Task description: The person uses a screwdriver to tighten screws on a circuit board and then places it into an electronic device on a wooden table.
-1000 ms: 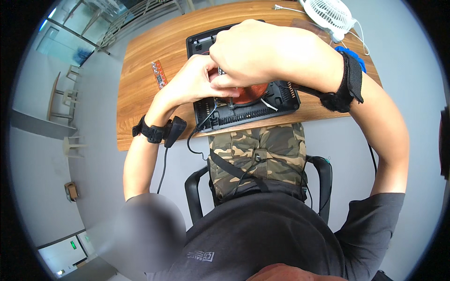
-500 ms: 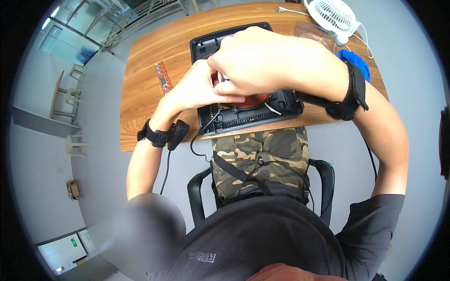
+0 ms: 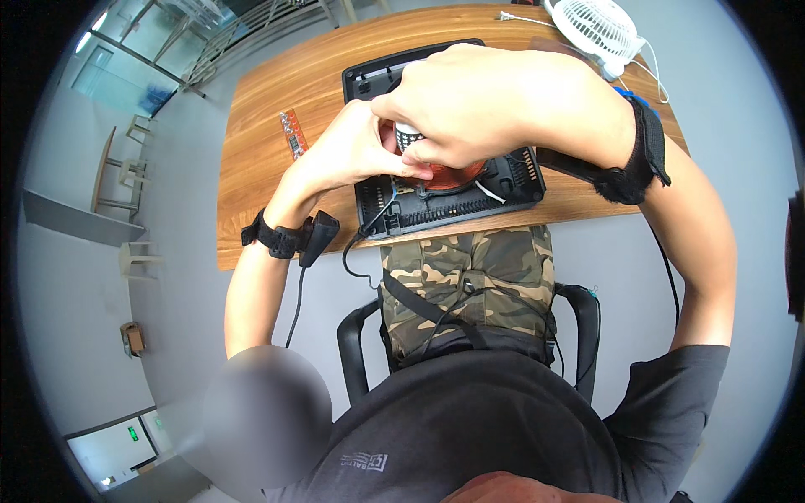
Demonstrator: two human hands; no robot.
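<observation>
Over the opened black plastic housing (image 3: 419,216) of a flat appliance, both my hands come together. Between them shows a small round black-and-white patterned piece (image 3: 408,139), mostly covered by fingers, so its kind is unclear. My right hand (image 3: 457,105) is closed around its upper right side. From the other side my left hand (image 3: 354,151) curls its fingers against the piece, its thumb reaching under it. Directly below the hands lies a round copper-coloured coil (image 3: 457,178), partly hidden. A white-tipped lead (image 3: 490,192) sticks out beside the coil.
An orange strip-shaped board with small parts (image 3: 293,134) lies on the wooden table (image 3: 251,184) left of the housing. A white fan (image 3: 595,29) with its cable stands at the far right. A blue cloth-like thing peeks out behind my right wrist. A black cord (image 3: 347,260) hangs off the near edge.
My right hand and forearm have shifted slightly, and more of the patterned piece shows between the hands. My left hand has barely moved.
</observation>
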